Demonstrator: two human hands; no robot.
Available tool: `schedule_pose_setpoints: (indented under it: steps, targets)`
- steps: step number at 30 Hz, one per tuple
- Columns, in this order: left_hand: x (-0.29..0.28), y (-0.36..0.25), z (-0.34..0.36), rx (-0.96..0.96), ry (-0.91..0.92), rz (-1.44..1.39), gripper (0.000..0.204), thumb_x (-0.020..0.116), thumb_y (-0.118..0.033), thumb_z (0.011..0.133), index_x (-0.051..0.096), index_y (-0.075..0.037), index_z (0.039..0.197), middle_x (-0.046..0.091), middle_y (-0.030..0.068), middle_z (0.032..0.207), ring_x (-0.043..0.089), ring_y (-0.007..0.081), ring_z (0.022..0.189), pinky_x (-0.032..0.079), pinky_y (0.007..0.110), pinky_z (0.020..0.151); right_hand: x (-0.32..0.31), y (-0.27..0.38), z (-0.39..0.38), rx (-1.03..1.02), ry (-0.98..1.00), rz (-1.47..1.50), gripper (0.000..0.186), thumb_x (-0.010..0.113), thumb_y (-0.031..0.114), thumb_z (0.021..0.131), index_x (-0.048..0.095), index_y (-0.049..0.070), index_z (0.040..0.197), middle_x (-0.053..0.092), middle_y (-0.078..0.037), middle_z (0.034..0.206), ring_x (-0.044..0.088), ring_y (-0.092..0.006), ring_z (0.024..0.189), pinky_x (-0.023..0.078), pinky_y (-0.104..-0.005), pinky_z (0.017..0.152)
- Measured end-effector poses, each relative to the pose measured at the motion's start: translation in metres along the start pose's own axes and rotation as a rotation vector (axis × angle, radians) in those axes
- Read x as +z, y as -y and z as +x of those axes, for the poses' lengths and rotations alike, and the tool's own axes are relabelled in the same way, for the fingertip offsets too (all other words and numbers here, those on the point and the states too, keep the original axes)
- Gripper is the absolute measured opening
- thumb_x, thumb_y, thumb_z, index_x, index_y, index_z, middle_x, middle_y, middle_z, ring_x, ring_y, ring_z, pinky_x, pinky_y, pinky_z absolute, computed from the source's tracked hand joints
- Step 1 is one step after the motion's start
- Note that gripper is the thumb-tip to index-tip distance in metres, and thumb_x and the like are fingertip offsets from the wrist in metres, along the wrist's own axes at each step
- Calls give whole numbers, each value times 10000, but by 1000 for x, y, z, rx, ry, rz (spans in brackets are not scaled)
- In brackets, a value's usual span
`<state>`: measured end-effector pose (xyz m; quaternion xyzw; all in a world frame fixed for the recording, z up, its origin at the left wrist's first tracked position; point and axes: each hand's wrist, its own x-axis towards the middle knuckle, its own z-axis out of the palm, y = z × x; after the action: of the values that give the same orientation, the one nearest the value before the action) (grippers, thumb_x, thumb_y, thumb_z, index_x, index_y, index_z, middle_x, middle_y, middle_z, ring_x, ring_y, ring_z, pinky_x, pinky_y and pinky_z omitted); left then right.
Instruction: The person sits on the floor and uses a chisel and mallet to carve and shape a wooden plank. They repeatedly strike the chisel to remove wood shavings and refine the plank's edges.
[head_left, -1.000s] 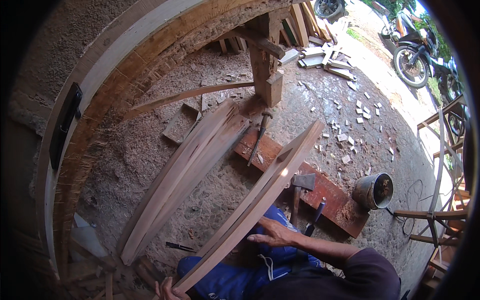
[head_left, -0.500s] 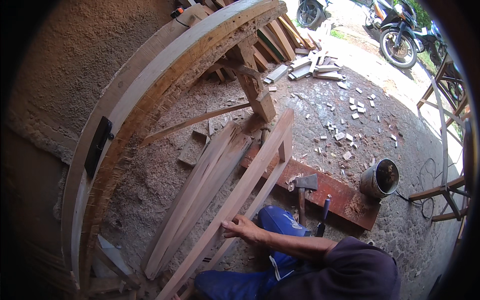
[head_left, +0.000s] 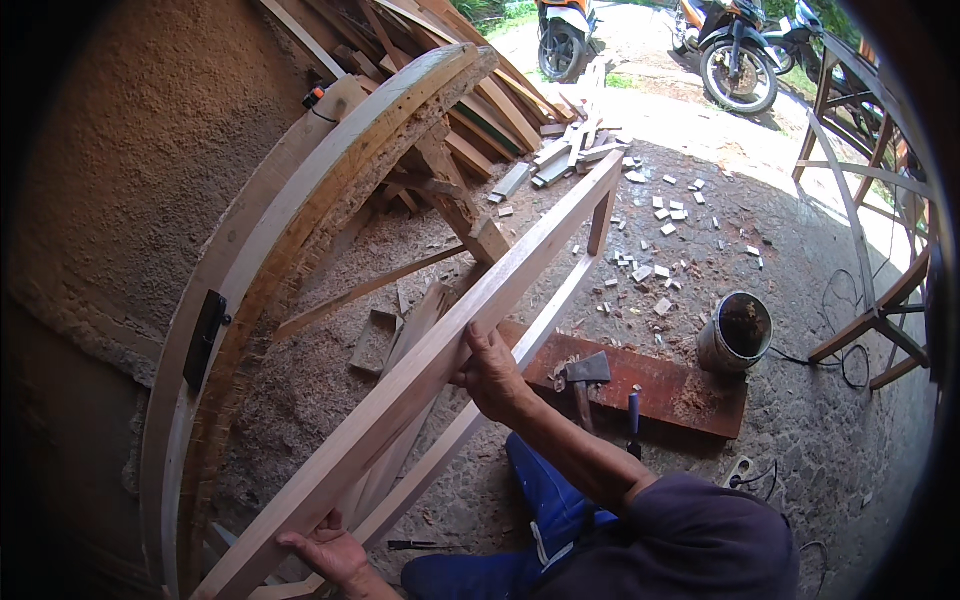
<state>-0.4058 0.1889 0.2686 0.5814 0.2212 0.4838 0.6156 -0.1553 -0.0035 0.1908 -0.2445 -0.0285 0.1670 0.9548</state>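
Note:
A long wooden frame (head_left: pixel 405 400) of two pale rails, joined by a short crosspiece (head_left: pixel 602 222) at the far end, slants across the view. My right hand (head_left: pixel 490 375) grips the upper rail near its middle, thumb on top and fingers curled beneath. Lower down, at the near end, my left hand (head_left: pixel 328 552) holds the same rail from its right side; part of its fingers is hidden. The frame is lifted off the ground, and its lower rail (head_left: pixel 440 455) runs beside my blue-trousered legs. Other planks (head_left: pixel 405 460) lie partly covered under it.
A big curved wooden bench form (head_left: pixel 290 240) stands along the left wall. Right of the frame, an axe (head_left: pixel 588 370) and a blue-handled chisel-like tool (head_left: pixel 634 415) lie by a reddish board (head_left: pixel 680 395), near a bucket (head_left: pixel 737 332). Wood offcuts (head_left: pixel 665 215) and motorcycles (head_left: pixel 738 65) are beyond.
The frame has risen and shifted toward the far side, covering more of the planks. My right hand has moved up with it, and my left hand has come more fully into view.

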Motion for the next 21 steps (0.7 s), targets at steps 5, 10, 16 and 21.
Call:
schedule_pose_setpoints:
  steps: [5, 10, 16, 21]
  targets:
    - [47, 8, -26, -60, 347, -23, 882, 499, -671, 988, 267, -19, 1535, 525, 219, 1437, 668, 284, 1170, 641, 336, 797, -12, 51, 20, -129, -64, 134, 643, 600, 535, 996, 399, 86, 1411, 603, -111, 1287, 669, -259, 1136, 645, -488, 825]
    - [-16, 111, -127, -1046, 989, 55, 678, 614, -471, 1011, 459, -3, 1477, 580, 202, 1419, 549, 382, 1313, 420, 552, 1123, -35, 92, 21, -270, -74, 36, 628, 573, 538, 1017, 462, 30, 1368, 650, -124, 1200, 695, -247, 1033, 628, -446, 810]
    - [-55, 212, -182, -1027, 566, 64, 590, 595, -314, 1047, 365, -45, 1518, 561, 178, 1437, 605, 324, 1274, 584, 441, 963, -34, 119, 22, -435, -248, 124, 544, 518, 460, 1069, 488, -14, 1335, 657, -123, 1094, 673, -220, 912, 595, -366, 833]
    - [-41, 213, -133, -498, 658, -30, 611, 618, -257, 1009, 365, -48, 1525, 565, 206, 1429, 591, 299, 1288, 545, 429, 1017, -51, 139, 47, -593, -336, 123, 493, 464, 471, 1087, 542, 9, 1240, 631, -105, 980, 660, -215, 850, 585, -364, 771]
